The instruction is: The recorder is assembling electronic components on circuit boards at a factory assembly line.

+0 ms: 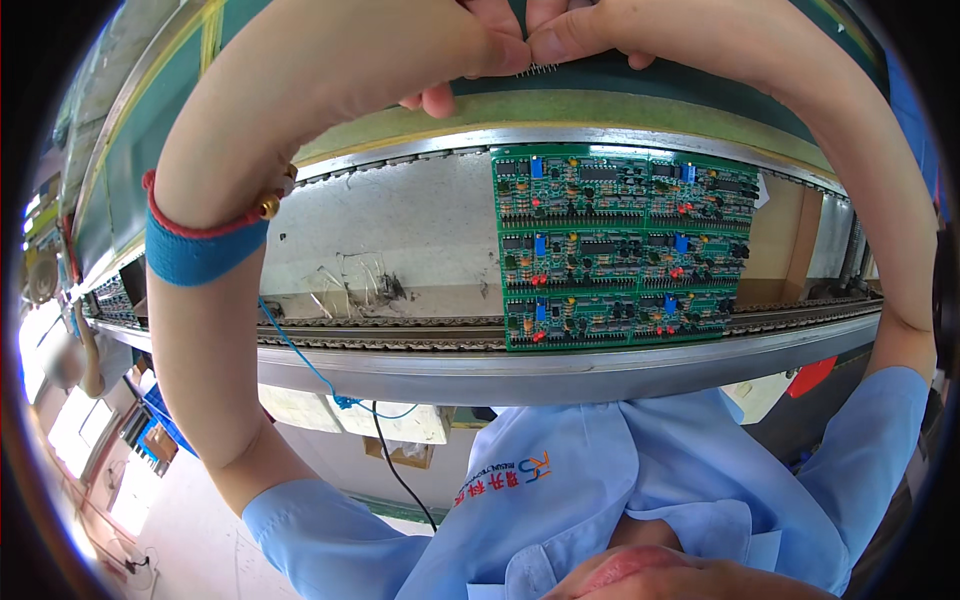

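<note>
At the top edge of the view, both my hands meet over the dark green surface (700, 85). A small strip with a row of thin metal pins (538, 70) shows below the fingertips. The left hand (490, 45) pinches one end between closed fingers, and the right hand (575, 35) pinches the other. The upper part of the strip is hidden by the fingers. Nearer to me, apart from both hands, a panel of green circuit boards (640, 228) lies across the conveyor rails, filled with chips, blue blocks and red and yellow parts.
A metal rail (430, 372) with a chain (400, 335) runs along my front. Clipped wire ends (365, 285) lie on the grey plate left of the boards. A blue cord (300, 350) hangs by my left arm, which wears a blue wristband (205, 248). Another person's arm (90, 360) shows far left.
</note>
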The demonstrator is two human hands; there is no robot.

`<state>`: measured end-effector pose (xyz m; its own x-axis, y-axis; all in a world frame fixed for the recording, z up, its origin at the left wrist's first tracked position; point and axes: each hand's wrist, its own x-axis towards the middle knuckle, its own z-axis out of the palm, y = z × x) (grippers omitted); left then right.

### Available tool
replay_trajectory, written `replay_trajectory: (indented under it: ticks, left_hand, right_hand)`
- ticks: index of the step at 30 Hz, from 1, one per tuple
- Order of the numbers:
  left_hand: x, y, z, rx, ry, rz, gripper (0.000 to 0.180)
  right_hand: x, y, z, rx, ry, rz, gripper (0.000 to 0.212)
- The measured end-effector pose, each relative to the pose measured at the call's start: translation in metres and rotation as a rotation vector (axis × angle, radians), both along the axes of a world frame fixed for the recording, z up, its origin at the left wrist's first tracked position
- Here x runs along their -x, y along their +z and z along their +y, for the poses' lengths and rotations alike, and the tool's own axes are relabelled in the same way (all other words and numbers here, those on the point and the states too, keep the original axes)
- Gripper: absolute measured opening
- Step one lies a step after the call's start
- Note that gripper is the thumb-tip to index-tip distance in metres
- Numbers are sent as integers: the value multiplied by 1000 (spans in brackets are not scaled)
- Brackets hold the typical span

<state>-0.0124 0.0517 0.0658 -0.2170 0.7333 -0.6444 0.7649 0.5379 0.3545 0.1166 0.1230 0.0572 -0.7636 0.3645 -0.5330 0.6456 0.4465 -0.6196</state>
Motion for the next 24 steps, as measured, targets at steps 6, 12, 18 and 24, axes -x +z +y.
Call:
replay_trajectory:
  ticks: [6,12,18,24]
  left_hand:
    - [-1,-4,-1,-2,-11,60,15]
    - [-8,-1,-6,-112,-12,70,14]
    - [-6,-8,-32,-183,107,-13,12]
    - [-4,-58,-72,-907,-228,152,17]
  right_hand:
    - [-9,-16,2,-65,22,96,21]
    - [-1,5,-13,-122,-90,-17,23]
    - [-21,-34,-10,-42,-93,192,20]
    - [-33,-101,-11,-533,158,1395,12]
